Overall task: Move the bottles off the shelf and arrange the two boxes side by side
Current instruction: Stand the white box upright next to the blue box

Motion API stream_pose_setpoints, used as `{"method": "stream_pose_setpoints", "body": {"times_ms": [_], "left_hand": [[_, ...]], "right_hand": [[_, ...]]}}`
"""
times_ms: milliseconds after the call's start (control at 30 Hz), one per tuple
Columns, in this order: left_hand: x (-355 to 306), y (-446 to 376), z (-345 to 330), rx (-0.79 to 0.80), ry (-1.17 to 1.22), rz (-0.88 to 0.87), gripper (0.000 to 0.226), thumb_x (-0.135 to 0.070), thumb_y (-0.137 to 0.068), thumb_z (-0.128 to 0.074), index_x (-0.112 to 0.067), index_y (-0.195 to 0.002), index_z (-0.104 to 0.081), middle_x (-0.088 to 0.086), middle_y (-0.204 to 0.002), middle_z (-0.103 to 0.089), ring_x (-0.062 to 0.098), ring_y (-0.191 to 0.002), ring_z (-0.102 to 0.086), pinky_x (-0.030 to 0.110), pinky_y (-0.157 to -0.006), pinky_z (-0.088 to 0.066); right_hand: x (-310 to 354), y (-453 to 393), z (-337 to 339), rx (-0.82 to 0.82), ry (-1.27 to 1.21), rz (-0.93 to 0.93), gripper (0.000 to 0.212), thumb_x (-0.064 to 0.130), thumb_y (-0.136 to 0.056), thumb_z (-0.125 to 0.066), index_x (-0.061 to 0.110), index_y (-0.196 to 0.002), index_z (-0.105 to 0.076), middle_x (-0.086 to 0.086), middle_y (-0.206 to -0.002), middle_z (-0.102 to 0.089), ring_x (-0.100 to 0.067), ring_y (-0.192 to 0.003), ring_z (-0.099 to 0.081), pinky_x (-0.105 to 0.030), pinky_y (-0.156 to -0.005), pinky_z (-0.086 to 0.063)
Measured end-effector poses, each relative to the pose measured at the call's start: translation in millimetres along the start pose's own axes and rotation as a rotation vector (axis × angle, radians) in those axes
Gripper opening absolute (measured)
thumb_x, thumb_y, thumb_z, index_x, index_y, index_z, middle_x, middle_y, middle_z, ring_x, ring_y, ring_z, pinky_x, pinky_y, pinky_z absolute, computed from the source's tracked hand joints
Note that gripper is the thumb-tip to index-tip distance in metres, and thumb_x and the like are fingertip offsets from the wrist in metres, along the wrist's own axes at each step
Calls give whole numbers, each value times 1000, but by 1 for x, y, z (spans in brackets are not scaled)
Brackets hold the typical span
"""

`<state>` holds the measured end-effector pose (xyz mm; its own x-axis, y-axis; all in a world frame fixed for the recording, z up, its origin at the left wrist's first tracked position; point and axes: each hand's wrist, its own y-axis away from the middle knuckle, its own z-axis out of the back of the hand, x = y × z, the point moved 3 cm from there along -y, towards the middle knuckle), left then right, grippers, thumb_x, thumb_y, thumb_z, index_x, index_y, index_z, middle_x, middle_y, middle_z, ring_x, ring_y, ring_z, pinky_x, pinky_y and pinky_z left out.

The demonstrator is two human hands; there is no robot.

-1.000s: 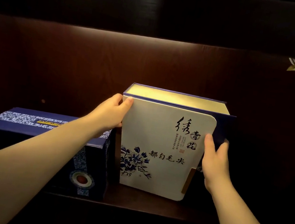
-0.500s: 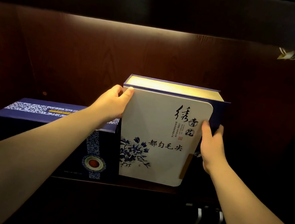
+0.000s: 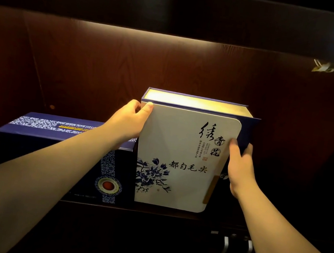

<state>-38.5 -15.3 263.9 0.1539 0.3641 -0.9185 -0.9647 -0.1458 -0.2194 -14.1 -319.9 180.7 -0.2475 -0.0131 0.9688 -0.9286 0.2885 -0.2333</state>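
A tall white box (image 3: 181,151) with blue flowers and black characters stands upright on the dark shelf (image 3: 147,210). My left hand (image 3: 128,121) grips its upper left corner, thumb on the front. My right hand (image 3: 240,167) holds its right edge, fingers wrapped around the blue side. A lower dark blue box (image 3: 66,129) with a patterned band and a red medallion sits directly to its left, touching or nearly touching it; my left forearm crosses over it. No bottles are visible.
The wooden back wall (image 3: 149,68) is lit by a strip under the upper shelf. A small pale clip (image 3: 323,67) hangs at upper right. White handles (image 3: 236,246) show below the shelf edge at lower right.
The white box has shifted slightly left, closing the gap to the blue box. Both hands kept their grip, and the view has shifted a little.
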Motion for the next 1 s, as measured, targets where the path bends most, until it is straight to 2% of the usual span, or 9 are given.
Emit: {"method": "stream_pose_setpoints", "body": {"times_ms": [133, 367, 500, 633, 700, 900, 1000], "left_hand": [[1, 1, 0, -9, 9, -3, 31, -61, -94, -49, -31, -100, -55, 0, -108, -67, 21, -100, -69, 53, -83, -61], [-1, 2, -1, -7, 33, 14, 30, -58, -96, -50, -29, -99, -55, 2, -109, -67, 24, -102, -69, 54, -86, -60], [-1, 4, -1, -12, 22, 19, 29, -57, -97, -49, -29, -99, -55, 1, -109, -66, 22, -100, -69, 53, -83, -61], [-1, 7, -1, -11, 23, 21, 24, -55, -99, -48, -32, -100, -54, 0, -109, -65, 20, -98, -69, 51, -79, -63], [-1, 8, 0, -12, 19, 24, 23, -55, -99, -48, -32, -100, -53, -1, -108, -65, 20, -98, -68, 52, -79, -63], [-3, 12, -1, -34, 12, 13, 26, -55, -99, -48, -30, -101, -55, -1, -107, -66, 22, -99, -68, 54, -82, -61], [-3, 12, -1, -33, 12, 12, 26, -55, -99, -47, -30, -100, -55, -2, -108, -65, 20, -99, -67, 54, -83, -61]], "right_hand": [[-1, -3, 0, 10, -5, -4, 23, 59, -92, -54, 47, -112, -51, 13, -107, -69, -5, -96, -66, -29, -71, -49], [-3, -1, 3, 10, -12, 3, 20, 61, -90, -55, 51, -107, -53, 21, -99, -71, 4, -87, -67, -26, -69, -49], [-2, -1, 3, 8, -19, 3, 20, 57, -93, -55, 48, -111, -52, 14, -106, -70, -4, -94, -67, -28, -71, -51], [-2, 1, 4, 19, -17, 12, 23, 58, -92, -55, 48, -112, -52, 25, -97, -71, 8, -84, -67, -21, -65, -51], [-3, 2, 5, 20, -18, 14, 26, 58, -92, -54, 47, -115, -52, 27, -97, -71, 9, -85, -66, -22, -67, -50], [-4, 3, 4, 13, -46, 19, 29, 54, -95, -54, 42, -121, -52, 23, -98, -72, 9, -84, -66, -16, -62, -52], [-6, 3, 5, 1, -49, 19, 36, 53, -96, -54, 37, -129, -50, 14, -109, -70, 9, -84, -66, -21, -66, -51]]}}
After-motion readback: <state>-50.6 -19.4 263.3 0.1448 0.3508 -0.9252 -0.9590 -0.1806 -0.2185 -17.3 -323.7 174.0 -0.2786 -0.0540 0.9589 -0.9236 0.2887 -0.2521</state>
